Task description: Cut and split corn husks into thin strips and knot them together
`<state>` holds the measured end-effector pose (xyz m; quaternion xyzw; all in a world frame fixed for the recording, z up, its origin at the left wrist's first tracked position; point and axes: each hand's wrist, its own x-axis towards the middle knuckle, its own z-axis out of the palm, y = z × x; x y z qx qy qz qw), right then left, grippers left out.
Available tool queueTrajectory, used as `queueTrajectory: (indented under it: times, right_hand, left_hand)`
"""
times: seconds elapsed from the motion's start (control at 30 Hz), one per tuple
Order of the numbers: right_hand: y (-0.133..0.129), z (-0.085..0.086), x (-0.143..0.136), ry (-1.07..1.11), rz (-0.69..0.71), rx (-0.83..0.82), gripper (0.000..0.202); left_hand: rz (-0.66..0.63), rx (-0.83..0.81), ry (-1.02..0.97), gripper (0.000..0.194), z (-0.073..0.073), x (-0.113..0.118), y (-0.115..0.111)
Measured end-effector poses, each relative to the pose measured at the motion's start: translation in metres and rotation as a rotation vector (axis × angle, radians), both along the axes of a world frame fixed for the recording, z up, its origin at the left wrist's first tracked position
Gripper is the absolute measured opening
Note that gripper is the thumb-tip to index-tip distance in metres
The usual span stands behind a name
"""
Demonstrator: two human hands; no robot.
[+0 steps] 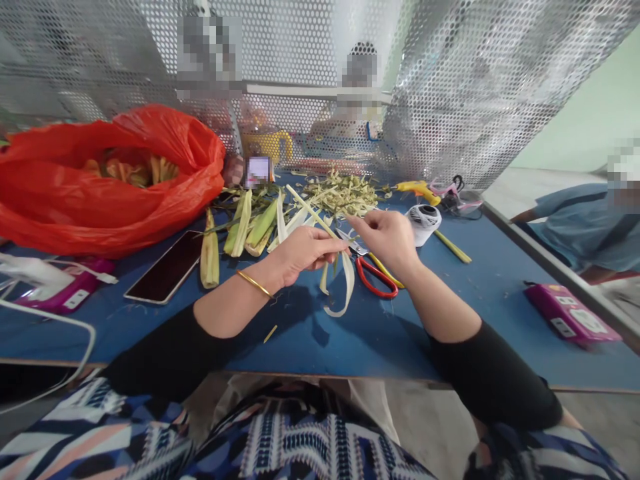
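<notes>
My left hand (311,251) pinches a thin pale stalk (311,212) with its fingers closed. A curled strip of corn husk (349,288) dangles below those fingertips. Just to the right, my right hand (389,237) is closed with the index finger pointing toward the stalk; what it grips, if anything, is too small to make out. Scissors (376,277) with red handles lie on the blue table beneath it, blades toward my left hand. Several corn husks (257,230) lie beyond my left hand, beside a heap of shredded husk pieces (345,192).
A red plastic bag (195,153) fills the back left. Nearby lie a phone (167,268) and a purple power strip (87,283). A spool of thread (424,225), a yellow glue gun (419,191) and another purple box (570,313) are right. A perforated metal screen (440,87) stands behind; a person sits at far right.
</notes>
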<state>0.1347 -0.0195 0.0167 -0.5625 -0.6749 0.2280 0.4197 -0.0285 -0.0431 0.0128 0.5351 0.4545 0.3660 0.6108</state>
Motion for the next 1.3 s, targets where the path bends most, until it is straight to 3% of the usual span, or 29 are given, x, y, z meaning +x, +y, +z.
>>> queueTrajectory:
  times: [0.03,0.1,0.2,0.3,0.5,0.63,0.73,0.83,0.93,1.03,1.17,1.3]
  right_hand:
    - [-0.002,0.003,0.001,-0.028,-0.015,0.100,0.041]
    - [-0.006,0.008,0.002,0.027,0.106,0.186,0.032]
    - [-0.009,0.008,0.000,0.185,0.402,-0.022,0.026]
    - [-0.011,0.004,-0.004,0.295,0.485,-0.230,0.027]
    - [-0.012,-0.003,-0.012,0.369,0.369,-0.049,0.023]
    - [-0.010,-0.005,-0.012,0.293,0.290,0.053,0.017]
    - [-0.015,0.004,-0.008,0.193,0.140,0.317,0.012]
    - [-0.026,0.014,-0.006,0.061,0.073,0.539,0.021]
    - [-0.035,0.012,-0.010,-0.135,0.146,0.433,0.034]
    - [-0.035,-0.002,-0.019,-0.275,0.104,0.263,0.032]
    - [-0.027,-0.017,-0.027,-0.183,0.179,0.119,0.032]
    - [-0.024,-0.018,-0.027,-0.085,0.239,-0.002,0.031]
  left_hand:
    - [-0.027,0.038,0.015,0.020,0.000,0.000,-0.001]
    - [-0.072,0.119,0.066,0.028,-0.003,0.001,-0.004]
    - [-0.105,0.213,0.174,0.041,-0.008,0.003,-0.006]
    - [-0.109,0.250,0.255,0.045,-0.012,0.005,-0.008]
    - [-0.156,0.230,0.247,0.031,-0.008,0.003,-0.009]
    - [-0.159,0.218,0.228,0.027,-0.006,0.003,-0.009]
    - [0.001,0.165,0.091,0.024,-0.006,0.002,-0.005]
    - [0.158,0.109,-0.087,0.019,-0.003,0.000,0.001]
    - [0.218,0.076,-0.233,0.010,-0.001,-0.004,0.007]
    - [0.255,0.054,-0.302,0.006,0.000,-0.006,0.009]
    - [0.273,-0.012,-0.329,0.004,-0.001,-0.005,0.009]
    - [0.297,-0.052,-0.371,0.002,-0.003,-0.004,0.010]
